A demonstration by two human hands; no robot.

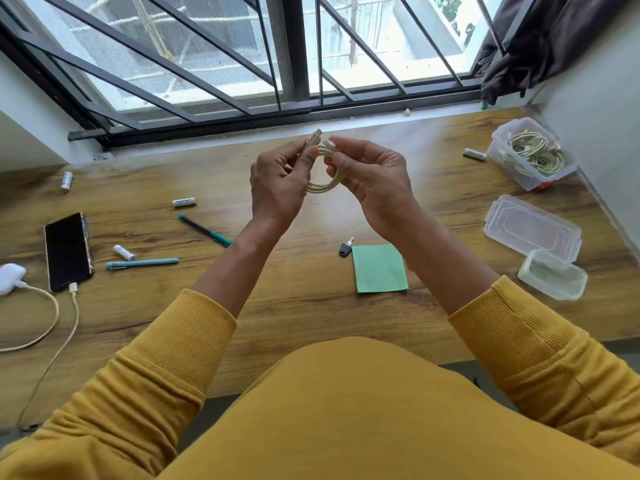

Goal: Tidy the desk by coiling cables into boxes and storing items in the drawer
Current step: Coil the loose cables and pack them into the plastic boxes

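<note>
Head view: both hands on a coiled cable above mid-desk

Head cam, I see the left hand (277,183) and right hand (372,181) raised over the wooden desk (311,306) at frame centre, both closed on a small coil of cream braided cable (323,183). Left fingers pinch the plug end, which sticks up toward the window; right fingers grip the loops just beside it.

Upper right of frame: open clear plastic box (531,155) w/ more cream cables coiled inside. Below it, at right edge, a clear flat lid (531,227) and a smaller clear plastic box (552,275), touching.

Centre-low: green sticky-note pad (379,268) w/ a small dark key (345,249) at its top left corner.

Left side: black phone (67,251) w/ a cable plugged in, two pens, several white batteries scattered. No drawer in frame.
</note>
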